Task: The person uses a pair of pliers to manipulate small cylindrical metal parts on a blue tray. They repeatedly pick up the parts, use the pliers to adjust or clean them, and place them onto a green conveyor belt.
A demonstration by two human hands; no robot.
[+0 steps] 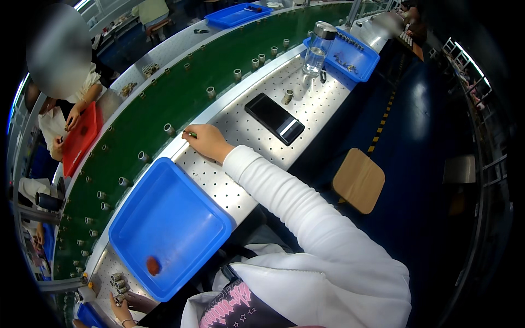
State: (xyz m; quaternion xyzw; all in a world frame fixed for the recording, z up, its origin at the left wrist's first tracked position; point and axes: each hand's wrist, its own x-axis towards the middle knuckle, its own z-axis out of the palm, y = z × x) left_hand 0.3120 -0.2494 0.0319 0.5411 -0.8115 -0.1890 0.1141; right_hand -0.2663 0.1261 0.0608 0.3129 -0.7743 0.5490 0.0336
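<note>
My right hand [205, 140] reaches across to the edge of the green conveyor belt [191, 82]. Its fingers are pinched on a small dark piece [191, 134], too small to name. Just beyond them a short metal sleeve fitting [168, 129] stands at the belt's edge. At the lower left, my left hand [121, 312] is partly cut off by the picture's edge. Its fingers close around a metal fitting beside a cluster of similar fittings [116, 279]. Between both hands lies a large blue tray [191, 240] with a reddish-brown lump [152, 266] in it.
A black phone-like device [274, 118], a single fitting [287, 97] and a clear water bottle [316, 54] are on the perforated metal bench. Behind the bottle, another blue tray [361, 68] holds small parts. A co-worker handles something over a red tray [82, 139]. A wooden stool [359, 180] stands right.
</note>
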